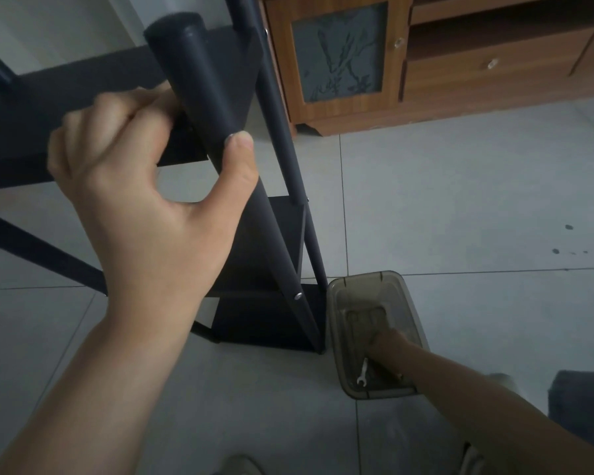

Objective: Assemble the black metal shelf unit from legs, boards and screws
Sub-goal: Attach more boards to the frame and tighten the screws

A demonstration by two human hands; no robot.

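Note:
The black metal shelf unit stands upright on the tiled floor, with a top board [83,108] and lower boards [271,241] between round black legs. My left hand [144,200] is wrapped around the near front leg [199,80] close to its top end, thumb pressed on the tube. A silver screw [298,295] shows low on that leg. My right hand [386,341] reaches down into a smoky clear plastic box [343,296] on the floor beside the shelf; its fingers are hidden inside. A small silver wrench [363,371] lies in the box.
A wooden cabinet [426,94] with a glass door and drawers stands along the far wall right of the shelf. A dark cushion or stool [583,406] sits at the lower right. My shoes [240,466] show at the bottom edge. Dark spots mark the tiles at right.

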